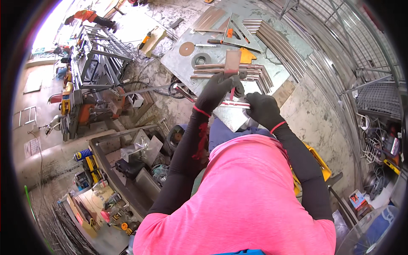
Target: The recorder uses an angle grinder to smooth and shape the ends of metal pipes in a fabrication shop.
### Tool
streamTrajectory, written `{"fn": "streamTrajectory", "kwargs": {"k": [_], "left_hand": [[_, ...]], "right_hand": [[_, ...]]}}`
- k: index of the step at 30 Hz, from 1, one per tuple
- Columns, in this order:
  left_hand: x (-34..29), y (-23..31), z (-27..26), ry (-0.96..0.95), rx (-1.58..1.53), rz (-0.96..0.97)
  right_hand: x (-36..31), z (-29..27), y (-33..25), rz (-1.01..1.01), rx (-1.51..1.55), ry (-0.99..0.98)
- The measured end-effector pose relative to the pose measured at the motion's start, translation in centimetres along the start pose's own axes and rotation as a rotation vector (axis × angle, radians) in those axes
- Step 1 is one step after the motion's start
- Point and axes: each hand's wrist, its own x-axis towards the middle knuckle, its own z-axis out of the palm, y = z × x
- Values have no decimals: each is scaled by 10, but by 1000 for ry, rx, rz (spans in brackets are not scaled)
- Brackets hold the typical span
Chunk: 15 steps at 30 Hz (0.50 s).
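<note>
Both my hands wear black gloves and are close together above the near part of the work table. My left hand (214, 91) is closed round a flat rectangular piece (232, 60) that sticks up past its fingers, with a narrow reddish strip below. A shiny metal tube (236, 104) runs crosswise under that strip, and my right hand (263, 109) grips its right end. Another stretch of tube (183, 92) shows left of my left wrist; whether the two join is hidden. Just beyond my hands lie several cut metal tubes (212, 71) with angled ends.
On the metal-topped table (178, 63) lie a brown disc (186, 49), a grey ring (201, 60), a yellow angled block (247, 55) and a triangular square (244, 36). Long tubes (280, 44) line its right. A cluttered bin (140, 157) stands left; a person (87, 17) bends far left.
</note>
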Motion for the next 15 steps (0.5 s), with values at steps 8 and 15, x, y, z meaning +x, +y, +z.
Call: {"fn": "streamTrajectory", "kwargs": {"k": [8, 15], "left_hand": [[-31, 23, -4, -131, 101, 13], [-28, -2, 15, -73, -353, 89]], "right_hand": [[-10, -28, 18, -41, 121, -104], [-13, -33, 23, -107, 61, -22]]}}
